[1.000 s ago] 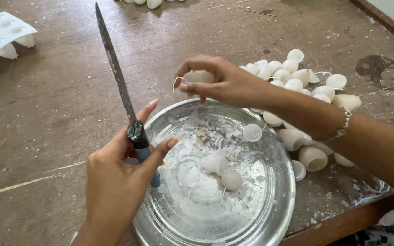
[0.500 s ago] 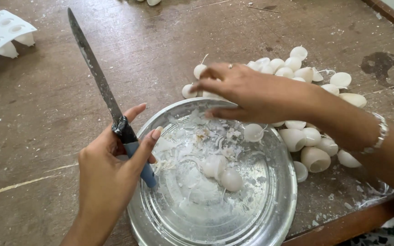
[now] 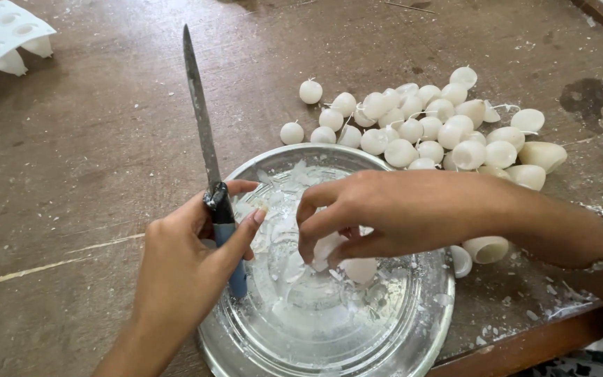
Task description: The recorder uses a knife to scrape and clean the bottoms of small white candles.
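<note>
A white moulded tray (image 3: 5,35) with round cups sits at the eleven o'clock corner of the wooden tabletop (image 3: 106,126). The left hand (image 3: 190,265) is closed round a knife (image 3: 207,153), blade pointing up toward twelve o'clock. The right hand (image 3: 385,213) reaches into the metal bowl (image 3: 413,335), fingers curled on a white wax ball (image 3: 326,248). More wax balls (image 3: 427,129) lie heaped at two o'clock, just beyond the bowl.
</note>
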